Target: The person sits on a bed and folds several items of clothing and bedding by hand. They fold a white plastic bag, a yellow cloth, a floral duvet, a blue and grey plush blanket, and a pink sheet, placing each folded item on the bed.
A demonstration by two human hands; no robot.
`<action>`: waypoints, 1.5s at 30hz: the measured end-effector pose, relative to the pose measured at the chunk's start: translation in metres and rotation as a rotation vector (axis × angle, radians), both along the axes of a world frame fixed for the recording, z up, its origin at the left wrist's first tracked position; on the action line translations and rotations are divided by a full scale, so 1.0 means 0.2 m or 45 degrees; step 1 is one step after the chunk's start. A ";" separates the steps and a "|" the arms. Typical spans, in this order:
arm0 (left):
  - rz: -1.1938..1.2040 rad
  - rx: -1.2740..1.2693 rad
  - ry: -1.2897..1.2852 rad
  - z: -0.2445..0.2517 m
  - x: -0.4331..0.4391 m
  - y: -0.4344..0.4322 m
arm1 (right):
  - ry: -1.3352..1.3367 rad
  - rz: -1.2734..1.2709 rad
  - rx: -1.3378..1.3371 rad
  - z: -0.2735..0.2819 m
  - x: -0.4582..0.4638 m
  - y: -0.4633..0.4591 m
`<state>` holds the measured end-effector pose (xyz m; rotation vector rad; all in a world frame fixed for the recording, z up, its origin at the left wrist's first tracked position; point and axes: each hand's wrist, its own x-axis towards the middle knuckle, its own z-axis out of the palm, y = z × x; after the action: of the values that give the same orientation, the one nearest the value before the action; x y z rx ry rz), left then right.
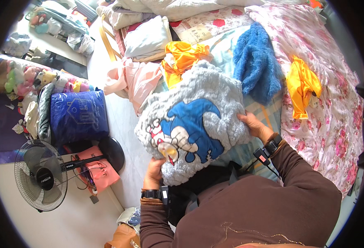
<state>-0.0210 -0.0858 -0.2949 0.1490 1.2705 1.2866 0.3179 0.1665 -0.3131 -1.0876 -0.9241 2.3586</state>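
In front of me is a puffy piece of grey plush [219,83], a cushion or a folded fleece garment; I cannot tell which. Its upper face carries a blue cartoon appliqué [197,130] with red and white parts. My left hand [154,171] grips the lower-left edge, its fingers mostly hidden under the plush. Along the right edge, my right hand [254,123] holds on with the thumb on top. Past the far side lie a crumpled yellow-orange garment [186,57] and a blue fluffy garment [256,62]. A pale pink cloth [135,80] is at the far left.
Another yellow garment [303,88] lies on the floral bedding [333,124] at right. Folded white cloth [148,38] and a cardboard sign [195,33] with writing sit farther back. A black fan [42,176], a blue bag [78,116] and a coral bag [96,170] are at left.
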 end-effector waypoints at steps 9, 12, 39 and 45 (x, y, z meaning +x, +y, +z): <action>0.168 -0.062 -0.004 -0.24 0.07 -0.11 | -0.113 0.291 0.115 -0.02 -0.24 0.13; 0.210 -0.021 -0.648 -0.31 0.04 -0.16 | -0.034 0.478 -0.124 0.13 -0.21 0.08; 0.278 0.041 -0.420 -0.47 -0.01 -0.16 | -0.463 -0.825 1.716 0.15 -0.63 1.11; 0.250 0.007 -0.401 -0.50 -0.02 -0.18 | -1.134 -1.581 1.570 0.54 0.32 1.17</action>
<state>-0.0252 -0.1216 -0.3945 -0.1736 1.0285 1.4177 0.3819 0.4013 -0.2043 -1.3879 -1.1236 0.1103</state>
